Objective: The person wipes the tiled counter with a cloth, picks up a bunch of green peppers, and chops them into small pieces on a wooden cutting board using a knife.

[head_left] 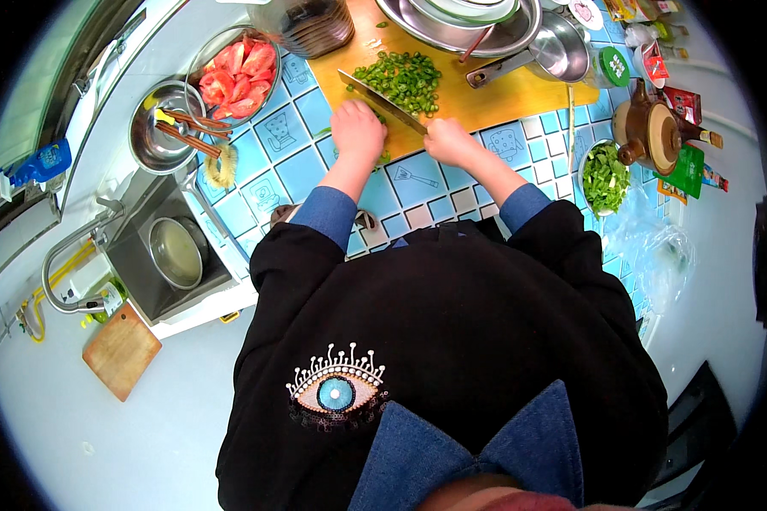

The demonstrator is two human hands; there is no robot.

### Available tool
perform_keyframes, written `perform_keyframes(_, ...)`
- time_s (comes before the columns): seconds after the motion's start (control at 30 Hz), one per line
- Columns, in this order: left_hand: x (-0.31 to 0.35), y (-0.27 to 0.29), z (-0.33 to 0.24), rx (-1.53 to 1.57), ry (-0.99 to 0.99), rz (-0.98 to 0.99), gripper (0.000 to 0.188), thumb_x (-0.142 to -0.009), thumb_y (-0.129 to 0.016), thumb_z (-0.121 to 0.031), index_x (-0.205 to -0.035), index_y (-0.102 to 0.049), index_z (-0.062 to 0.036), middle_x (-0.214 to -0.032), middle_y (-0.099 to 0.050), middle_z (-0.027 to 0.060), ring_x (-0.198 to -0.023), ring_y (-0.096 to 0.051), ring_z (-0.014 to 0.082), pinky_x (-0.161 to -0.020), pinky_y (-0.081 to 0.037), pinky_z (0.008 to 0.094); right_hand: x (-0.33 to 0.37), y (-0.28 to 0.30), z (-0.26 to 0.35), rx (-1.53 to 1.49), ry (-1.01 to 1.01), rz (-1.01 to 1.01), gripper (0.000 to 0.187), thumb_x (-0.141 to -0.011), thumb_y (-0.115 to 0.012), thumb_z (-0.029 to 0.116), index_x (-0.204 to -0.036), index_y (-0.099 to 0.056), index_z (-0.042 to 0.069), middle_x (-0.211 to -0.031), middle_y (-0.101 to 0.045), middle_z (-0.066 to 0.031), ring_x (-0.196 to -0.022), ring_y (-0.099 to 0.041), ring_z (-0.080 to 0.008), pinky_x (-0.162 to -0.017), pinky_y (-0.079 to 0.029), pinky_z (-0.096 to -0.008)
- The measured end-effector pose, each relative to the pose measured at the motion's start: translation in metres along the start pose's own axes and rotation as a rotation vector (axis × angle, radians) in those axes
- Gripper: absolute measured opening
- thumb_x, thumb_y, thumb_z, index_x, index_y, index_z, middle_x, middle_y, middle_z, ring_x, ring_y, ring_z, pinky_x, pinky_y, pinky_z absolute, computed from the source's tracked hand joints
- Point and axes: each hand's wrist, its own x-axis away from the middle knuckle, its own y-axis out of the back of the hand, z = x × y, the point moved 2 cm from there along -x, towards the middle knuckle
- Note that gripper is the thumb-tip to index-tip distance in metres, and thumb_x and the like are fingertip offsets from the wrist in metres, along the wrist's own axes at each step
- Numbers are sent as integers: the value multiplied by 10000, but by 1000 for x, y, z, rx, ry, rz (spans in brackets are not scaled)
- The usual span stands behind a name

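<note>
My right hand [449, 141] is wrapped round the handle of a kitchen knife [382, 100]. The blade slants up to the left over a yellow cutting board [494, 98], along the near side of a heap of chopped green peppers [405, 78]. Close to the blade, at the board's near left, my left hand [358, 134] is closed with its fingers curled down. Whatever lies under those fingers is hidden. A few green bits show around that hand.
Nested steel bowls [533, 25] and a saucepan [562, 49] rest at the board's far side. Cut tomatoes fill a glass bowl [279, 64] on the left, near a steel bowl with chopsticks [149, 145] and a sink [136, 277]. Rightward are chopped greens [605, 177] and a brown clay pot [648, 128].
</note>
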Motion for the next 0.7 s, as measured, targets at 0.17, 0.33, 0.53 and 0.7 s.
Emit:
perform_keyframes(0.17,9,14,10,280,39,32,757,-703,-750,-379,-1192,-430,102,-1058,-485,183,-986,-503,310,-857,-438,388,2,-5,0,-16,-23,-22,219,-769,-506,117,-825,-634,-52,-839,-621,-297,-856,-614,-434,-801,-488,-481)
perform_keyframes(0.33,32,6,20,402,-11,-135,787,-754,-713,-346,-1267,-361,135,-1140,-460,235,-1031,-484,356,-897,-422,418,5,0,6,-48,-40,-30,214,-765,-520,117,-828,-632,-53,-832,-620,-298,-846,-612,-440,-792,-490,-485)
perform_keyframes(0.53,47,1,10,281,-13,-316,567,-826,-624,-213,-1232,-402,114,-1119,-476,224,-1035,-480,368,-892,-408,423,27,10,35,-85,-58,-97,216,-782,-511,116,-808,-626,-65,-801,-610,-309,-812,-611,-446,-762,-496,-491)
perform_keyframes(0.7,44,2,8,251,-3,-300,531,-817,-612,-209,-1200,-426,108,-1072,-485,200,-991,-488,349,-867,-403,416,42,7,45,-88,-76,-66,217,-787,-502,106,-788,-625,-72,-801,-608,-319,-800,-609,-458,-754,-494,-502)
